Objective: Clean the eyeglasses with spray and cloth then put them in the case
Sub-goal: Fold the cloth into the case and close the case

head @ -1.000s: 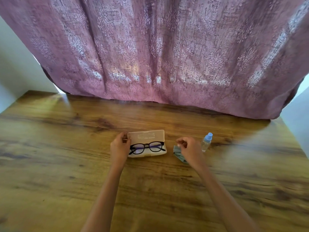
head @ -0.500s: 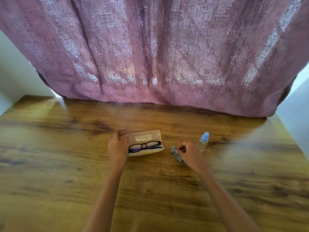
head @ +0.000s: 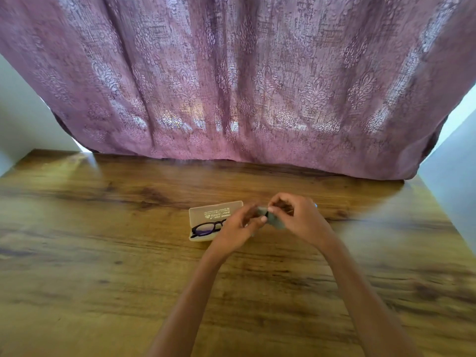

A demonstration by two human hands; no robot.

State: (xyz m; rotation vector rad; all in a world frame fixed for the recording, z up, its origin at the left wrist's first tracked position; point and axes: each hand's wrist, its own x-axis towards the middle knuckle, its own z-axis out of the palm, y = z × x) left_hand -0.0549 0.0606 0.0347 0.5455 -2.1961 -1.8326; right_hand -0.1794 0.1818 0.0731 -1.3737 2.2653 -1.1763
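Both my hands, left (head: 238,224) and right (head: 300,219), pinch the cloth (head: 270,219), unfolding it; glasses (head: 206,228) wait in their open case (head: 213,211).

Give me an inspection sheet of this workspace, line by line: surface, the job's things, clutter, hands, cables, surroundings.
Surface: wooden table, dark grain, bare around the work.
Eyeglasses: black frame, lying in the open beige case; right part hidden by the left hand.
Cloth: grey, held up between both hands, off the table.
Spray bottle: almost wholly hidden behind the right hand; state cannot be told.
Clutter: nothing seen.
Hands: left hand and right hand both pinch the cloth, just right of the case.
Cables: nothing seen.
Surroundings: mauve patterned curtain behind the table, pale walls at both sides.
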